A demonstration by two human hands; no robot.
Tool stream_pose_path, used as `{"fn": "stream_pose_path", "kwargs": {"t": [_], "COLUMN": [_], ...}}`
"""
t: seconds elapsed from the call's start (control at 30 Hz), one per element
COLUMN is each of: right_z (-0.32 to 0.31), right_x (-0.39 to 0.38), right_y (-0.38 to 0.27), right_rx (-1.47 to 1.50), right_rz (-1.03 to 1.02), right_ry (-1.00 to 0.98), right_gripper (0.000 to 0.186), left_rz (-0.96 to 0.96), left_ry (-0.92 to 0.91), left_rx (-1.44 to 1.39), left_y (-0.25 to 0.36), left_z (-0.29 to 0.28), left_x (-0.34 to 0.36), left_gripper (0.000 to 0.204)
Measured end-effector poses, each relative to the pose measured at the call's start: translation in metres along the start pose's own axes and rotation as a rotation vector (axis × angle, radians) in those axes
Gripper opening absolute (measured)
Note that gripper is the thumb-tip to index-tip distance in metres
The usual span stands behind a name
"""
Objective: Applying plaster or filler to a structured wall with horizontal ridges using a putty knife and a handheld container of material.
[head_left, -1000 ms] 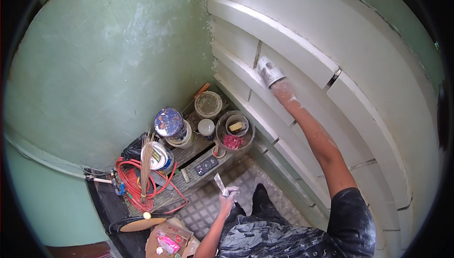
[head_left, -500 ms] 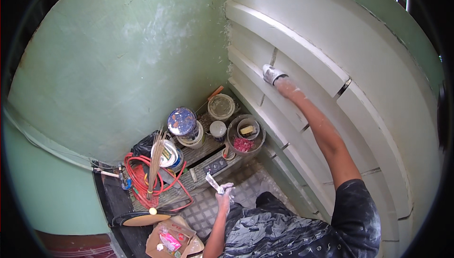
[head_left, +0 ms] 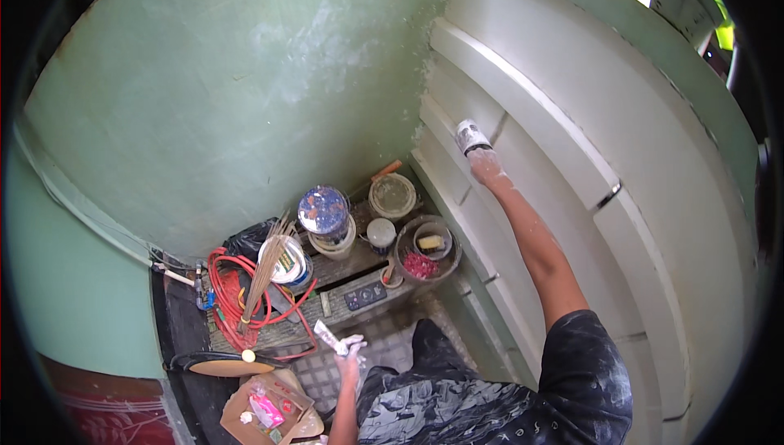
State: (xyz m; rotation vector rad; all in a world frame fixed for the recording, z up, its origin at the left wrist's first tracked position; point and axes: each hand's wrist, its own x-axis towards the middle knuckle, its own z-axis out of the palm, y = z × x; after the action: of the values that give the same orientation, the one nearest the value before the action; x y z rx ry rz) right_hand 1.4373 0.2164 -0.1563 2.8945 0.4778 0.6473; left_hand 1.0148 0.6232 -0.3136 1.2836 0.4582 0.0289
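Observation:
My right hand (head_left: pixel 486 166), dusted white, is closed on a broad white-smeared scraper (head_left: pixel 472 136). The tool is at the white panelled wall (head_left: pixel 535 167), on a recessed band between two raised strips, left of a short vertical groove. Lower in the picture, my left hand (head_left: pixel 351 347) grips a narrow putty knife (head_left: pixel 326 333) coated in white, its blade angled up to the left, over the tiled floor (head_left: pixel 388 345) in front of the wooden bench (head_left: pixel 359 267).
Paint buckets (head_left: pixel 322 215), a tub (head_left: pixel 429 273) with pink material, a red hose (head_left: pixel 219 282), a stick bundle (head_left: pixel 265 273) and a power strip (head_left: pixel 365 296) crowd the bench. A cardboard box (head_left: pixel 235 420) lies lower left. Green wall (head_left: pixel 204 102) behind; plant pots (head_left: pixel 686 4) at upper right.
The view has shifted, bringing pots into sight at upper right. My right hand's tool has moved left of the vertical groove, towards the corner. My left hand sits further left.

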Motion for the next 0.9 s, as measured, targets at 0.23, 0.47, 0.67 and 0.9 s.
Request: {"fn": "stream_pose_path", "kwargs": {"t": [0.23, 0.47, 0.67, 0.9], "right_z": [0.011, 0.018, 0.054, 0.068], "right_x": [0.056, 0.086, 0.122, 0.186], "right_y": [0.012, -0.001, 0.011, -0.001], "right_rx": [-0.125, 0.071, -0.112, 0.182], "right_rz": [0.277, 0.078, 0.112, 0.152], "right_ry": [-0.047, 0.057, 0.235, -0.011], "right_gripper": [0.028, 0.026, 0.015, 0.019], "left_rz": [-0.034, 0.006, -0.036, -0.012], "left_ry": [0.239, 0.252, 0.236, 0.303], "left_rx": [-0.015, -0.072, -0.073, -0.086], "left_y": [-0.004, 0.014, 0.032, 0.037], "left_z": [-0.003, 0.04, 0.066, 0.069], "left_x": [0.028, 0.072, 0.102, 0.112], "left_gripper": [0.008, 0.01, 0.015, 0.011]}}
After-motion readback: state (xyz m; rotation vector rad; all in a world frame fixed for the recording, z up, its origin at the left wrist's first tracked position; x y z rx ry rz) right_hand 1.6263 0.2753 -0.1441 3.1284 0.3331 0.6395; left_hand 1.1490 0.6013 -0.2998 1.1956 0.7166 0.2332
